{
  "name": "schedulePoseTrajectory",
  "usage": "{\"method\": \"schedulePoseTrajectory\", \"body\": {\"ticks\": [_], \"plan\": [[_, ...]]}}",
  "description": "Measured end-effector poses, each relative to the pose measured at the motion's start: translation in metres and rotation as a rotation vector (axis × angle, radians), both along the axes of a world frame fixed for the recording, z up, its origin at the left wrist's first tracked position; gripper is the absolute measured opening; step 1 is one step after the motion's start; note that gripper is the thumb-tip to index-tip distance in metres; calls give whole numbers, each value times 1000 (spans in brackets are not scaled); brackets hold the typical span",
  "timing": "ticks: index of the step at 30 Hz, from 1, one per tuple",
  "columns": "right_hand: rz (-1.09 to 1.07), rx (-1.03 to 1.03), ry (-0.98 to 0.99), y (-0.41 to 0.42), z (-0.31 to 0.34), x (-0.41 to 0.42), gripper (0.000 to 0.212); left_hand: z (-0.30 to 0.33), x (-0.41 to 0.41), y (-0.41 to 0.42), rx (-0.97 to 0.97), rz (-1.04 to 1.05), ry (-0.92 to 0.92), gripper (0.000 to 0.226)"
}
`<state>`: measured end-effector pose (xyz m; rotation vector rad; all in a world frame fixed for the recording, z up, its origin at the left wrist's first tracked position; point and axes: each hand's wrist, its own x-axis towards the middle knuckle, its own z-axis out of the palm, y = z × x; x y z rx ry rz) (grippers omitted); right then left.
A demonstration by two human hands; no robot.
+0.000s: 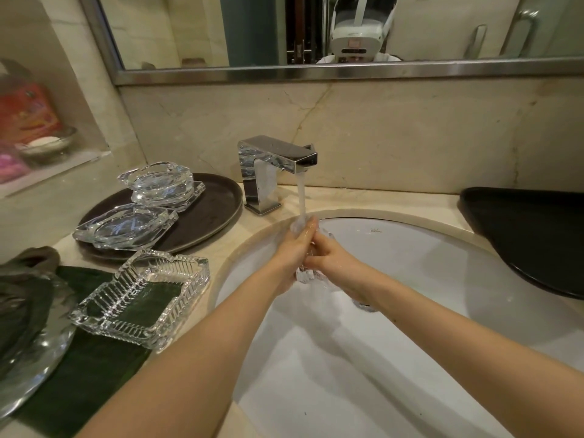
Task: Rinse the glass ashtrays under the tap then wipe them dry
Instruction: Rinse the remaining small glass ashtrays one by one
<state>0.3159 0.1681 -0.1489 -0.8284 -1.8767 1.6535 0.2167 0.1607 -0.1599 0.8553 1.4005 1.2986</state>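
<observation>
The fingers (pixel 311 227) of the left hand (pixel 292 254) and those of the right hand (pixel 333 256) curl round a glass ashtray (pixel 308 275) held between the two palms, its long axis running roughly near to far, the far end up under the stream of water (pixel 301 197) and the near end showing below the wrists. Both hands grip it about equally, so neither is nearer; the ashtray lies right inside the fingers, over the white sink basin (pixel 442 279), and any turning to rinse the other faces would, I judge, happen in place under the chrome tap (pixel 275 165) just beyond. Outward to the left on the tabletop (pixel 363 197), one ribbed square ashtray (pixel 142 298) rests on a dark green cloth (pixel 88 365), close to the left forearm. Farther left and back, a dark round tray (pixel 208 213) carries more clear ashtrays: one flat ashtray (pixel 126 226) at the near edge and a stack (pixel 161 184) behind it that looks like two, though the glass makes the count uncertain. That makes four or five ashtrays in all. A grey cloth (pixel 28 270) lies at the far left, and a black tray (pixel 531 235) sits to the right of the basin.
</observation>
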Motion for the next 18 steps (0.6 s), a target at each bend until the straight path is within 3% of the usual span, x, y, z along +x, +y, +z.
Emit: {"method": "schedulePoseTrajectory", "body": {"ticks": [3,8,12,15,18], "plan": [[70,159,-135,-4,2,-1,67,1,-2,5,-66,48,-121,38],[95,841,-540,-12,-8,9,42,-1,-7,6,-54,182,-108,37],[-25,1090,-511,-13,-20,16,32,2,-7,4,-81,176,-108,43],[-54,1139,-431,-12,-21,19,36,4,-6,3,-68,201,-190,39],[-10,1338,-463,-4,-22,22,43,2,-8,4,-73,212,-61,50]]}}
